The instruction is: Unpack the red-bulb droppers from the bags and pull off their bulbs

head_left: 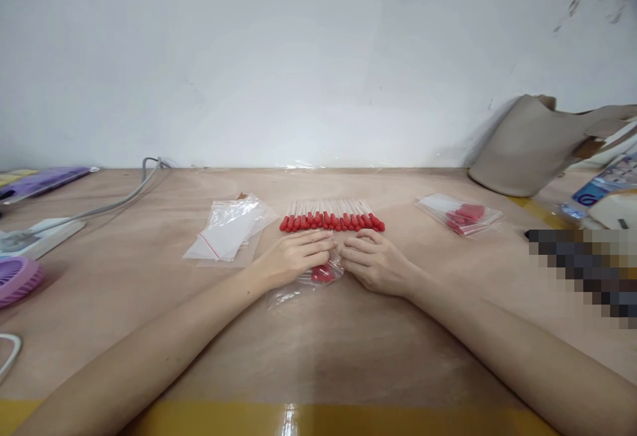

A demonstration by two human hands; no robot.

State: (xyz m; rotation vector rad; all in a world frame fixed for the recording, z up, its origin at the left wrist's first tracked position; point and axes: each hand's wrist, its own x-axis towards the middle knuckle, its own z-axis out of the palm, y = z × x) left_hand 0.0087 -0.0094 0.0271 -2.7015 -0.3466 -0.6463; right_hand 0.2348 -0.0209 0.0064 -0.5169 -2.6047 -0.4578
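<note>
My left hand (297,258) is closed over a clear plastic bag (288,293) that lies on the table, with red-headed sticks (322,273) inside it. Facing it from the other side, my right hand (374,262) has its fingers curled, the tips at the bag's right edge; the exact pinch is hidden. Just beyond both hands runs a row of thin pale sticks with red bulb-like heads (332,221), heads toward me. Some of my fingers reach close to these heads.
Flat clear zip bags (226,230) lie to the left. A filled zip bag (460,214) with red pieces is on the right. Farther out are a beige bag (522,147), a purple fan (20,281), a white power strip (44,233) with a grey cable (119,202), and the wall behind.
</note>
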